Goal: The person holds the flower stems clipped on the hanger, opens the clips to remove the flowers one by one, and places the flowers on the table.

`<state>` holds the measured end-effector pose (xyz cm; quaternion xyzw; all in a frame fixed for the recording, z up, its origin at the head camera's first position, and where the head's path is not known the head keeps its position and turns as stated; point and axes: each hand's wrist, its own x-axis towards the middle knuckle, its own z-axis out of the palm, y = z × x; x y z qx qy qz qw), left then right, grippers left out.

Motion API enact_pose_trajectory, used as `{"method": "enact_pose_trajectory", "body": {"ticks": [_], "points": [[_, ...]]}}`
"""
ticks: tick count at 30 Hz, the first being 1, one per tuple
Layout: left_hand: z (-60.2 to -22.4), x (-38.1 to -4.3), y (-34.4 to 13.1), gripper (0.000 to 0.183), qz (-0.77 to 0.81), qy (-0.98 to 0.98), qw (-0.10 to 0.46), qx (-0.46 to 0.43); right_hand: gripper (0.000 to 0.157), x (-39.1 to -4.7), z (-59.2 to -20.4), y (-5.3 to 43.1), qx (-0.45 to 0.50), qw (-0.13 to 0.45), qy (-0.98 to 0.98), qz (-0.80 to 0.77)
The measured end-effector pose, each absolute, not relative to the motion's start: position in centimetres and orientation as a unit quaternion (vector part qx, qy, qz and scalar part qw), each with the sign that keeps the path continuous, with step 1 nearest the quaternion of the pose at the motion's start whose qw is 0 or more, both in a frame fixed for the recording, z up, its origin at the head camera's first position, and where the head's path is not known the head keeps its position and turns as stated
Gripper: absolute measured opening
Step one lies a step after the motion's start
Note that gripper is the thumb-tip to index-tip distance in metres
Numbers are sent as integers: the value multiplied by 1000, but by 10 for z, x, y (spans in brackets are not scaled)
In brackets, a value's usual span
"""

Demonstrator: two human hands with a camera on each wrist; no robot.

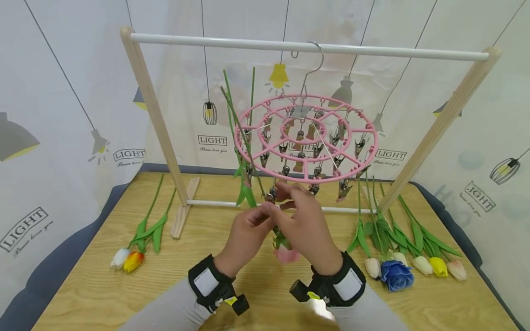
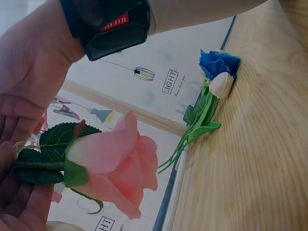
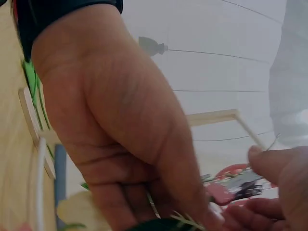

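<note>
A pink rose (image 2: pixel 120 168) hangs head down below both hands, its long green stem rising past a pink round hanger (image 1: pixel 306 177) with metal clips. With thumb and fingers, my left hand (image 1: pixel 248 232) pinches the rose's stem just above the leaves. My right hand (image 1: pixel 304 220) meets it from the other side, its curled fingers around a metal clip (image 1: pixel 271 195) at the hanger's near edge. The two thumbs touch or nearly touch. The exact contact on clip and stem is partly hidden by the fingers. More green stems (image 1: pixel 229 108) stand up at the hanger's left side.
The hanger hooks over the white bar (image 1: pixel 232 42) of a wooden-legged stand. A white tulip (image 1: pixel 120 258) and an orange tulip (image 1: pixel 134 261) lie at left on the table (image 1: pixel 91 289). At right lie a blue rose (image 1: pixel 396 276), a yellow tulip (image 1: pixel 438 266) and several pale tulips.
</note>
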<state>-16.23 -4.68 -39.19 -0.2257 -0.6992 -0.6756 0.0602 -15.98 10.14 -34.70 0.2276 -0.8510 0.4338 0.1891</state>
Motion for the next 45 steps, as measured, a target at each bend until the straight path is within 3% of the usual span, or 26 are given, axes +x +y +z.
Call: {"method": "enact_pose_trajectory", "body": {"ticks": [9, 20, 30, 45], "points": [[-394, -162, -43, 14, -687, -686, 60, -232, 29, -172, -357, 99, 194, 144, -770, 590], [-395, -163, -41, 12, -684, -689, 63, -230, 25, -158, -337, 95, 179, 99, -732, 650], [-419, -177, -40, 14, -676, -696, 65, -232, 27, -175, -362, 102, 204, 118, -715, 658], [-396, -164, -41, 12, -673, -701, 54, -232, 19, -175, -362, 102, 214, 176, -731, 623]]}}
